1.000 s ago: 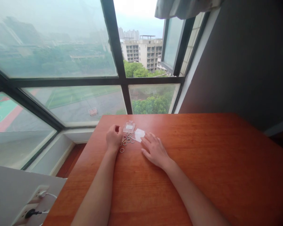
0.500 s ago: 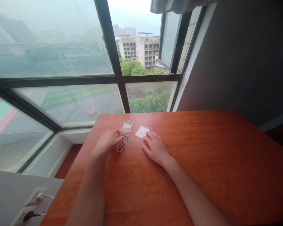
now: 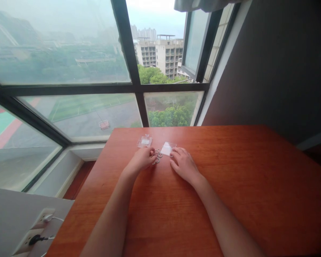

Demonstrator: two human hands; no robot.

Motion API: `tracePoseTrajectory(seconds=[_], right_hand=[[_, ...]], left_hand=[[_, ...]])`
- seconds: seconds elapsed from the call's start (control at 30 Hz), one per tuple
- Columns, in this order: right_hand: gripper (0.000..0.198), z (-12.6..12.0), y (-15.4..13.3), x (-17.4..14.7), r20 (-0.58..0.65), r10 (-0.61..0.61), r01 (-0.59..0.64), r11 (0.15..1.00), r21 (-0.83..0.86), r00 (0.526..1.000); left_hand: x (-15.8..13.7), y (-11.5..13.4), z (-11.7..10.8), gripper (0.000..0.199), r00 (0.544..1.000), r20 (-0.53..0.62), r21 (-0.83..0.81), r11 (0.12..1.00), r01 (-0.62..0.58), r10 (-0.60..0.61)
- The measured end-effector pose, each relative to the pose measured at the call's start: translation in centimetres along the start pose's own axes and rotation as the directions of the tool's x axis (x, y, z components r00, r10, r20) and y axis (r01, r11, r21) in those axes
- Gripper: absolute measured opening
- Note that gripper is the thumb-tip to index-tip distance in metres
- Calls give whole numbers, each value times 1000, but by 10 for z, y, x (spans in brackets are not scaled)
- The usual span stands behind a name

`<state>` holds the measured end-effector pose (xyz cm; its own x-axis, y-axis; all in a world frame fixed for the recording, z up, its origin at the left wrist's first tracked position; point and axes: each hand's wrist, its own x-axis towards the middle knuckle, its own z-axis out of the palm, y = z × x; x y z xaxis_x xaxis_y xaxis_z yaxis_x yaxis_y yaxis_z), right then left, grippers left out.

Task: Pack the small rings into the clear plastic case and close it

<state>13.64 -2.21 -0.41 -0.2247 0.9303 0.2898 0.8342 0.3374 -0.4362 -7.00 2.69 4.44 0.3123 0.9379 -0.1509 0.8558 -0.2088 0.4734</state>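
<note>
Left hand (image 3: pixel 142 159): held over the left part of the ring pile, fingers bent and drawn toward the thumb; whether they pinch a ring, I cannot tell.
Right hand (image 3: pixel 186 166): back of the hand up, fingers loosely extended and a little apart, fingertips at the near right corner of the flat case, gripping nothing visible.
Rings (image 3: pixel 157 160): small, silvery, bunched between the two hands near the far edge of the tabletop; some are hidden behind the left fingers, so the count cannot be told.
Flat case (image 3: pixel 166 149): square, white with a clear margin, lying just right of the rings.
Clear box (image 3: pixel 144 141): transparent with a pale patch, lying beyond the left hand, apart from the flat case.
Tabletop (image 3: pixel 230 178): reddish-brown wood, carrying all of these.
Window (image 3: pixel 75 89): dark-framed, behind the tabletop.
Black plug (image 3: pixel 36 239): in a wall socket at lower left.
</note>
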Motion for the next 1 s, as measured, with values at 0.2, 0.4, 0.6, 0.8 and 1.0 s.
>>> tracePoseTrajectory(seconds=[0.2, 0.4, 0.6, 0.8, 1.0], right_hand=[[14, 4, 9, 3, -71, 62, -63, 998, -13, 996], [15, -5, 21, 2, -140, 176, -189, 978, -91, 974], [12, -12, 31, 1, -172, 221, -244, 962, -125, 960], [13, -9, 33, 1, -168, 198, -217, 971, -100, 966], [20, -6, 29, 2, -194, 136, -154, 985, -79, 972]], left_hand=[[-18, -29, -35, 38, 980, 47, 201, 963, 179, -192], [-20, -42, -33, 45, 968, 198, 87, 987, 137, -152], [-6, -12, -2, 33, 996, 35, 141, 986, -91, 87], [-2, 10, 18, 26, 987, -5, 151, 976, -156, 158], [-4, 27, 26, 21, 954, 63, 62, 953, -296, 292]])
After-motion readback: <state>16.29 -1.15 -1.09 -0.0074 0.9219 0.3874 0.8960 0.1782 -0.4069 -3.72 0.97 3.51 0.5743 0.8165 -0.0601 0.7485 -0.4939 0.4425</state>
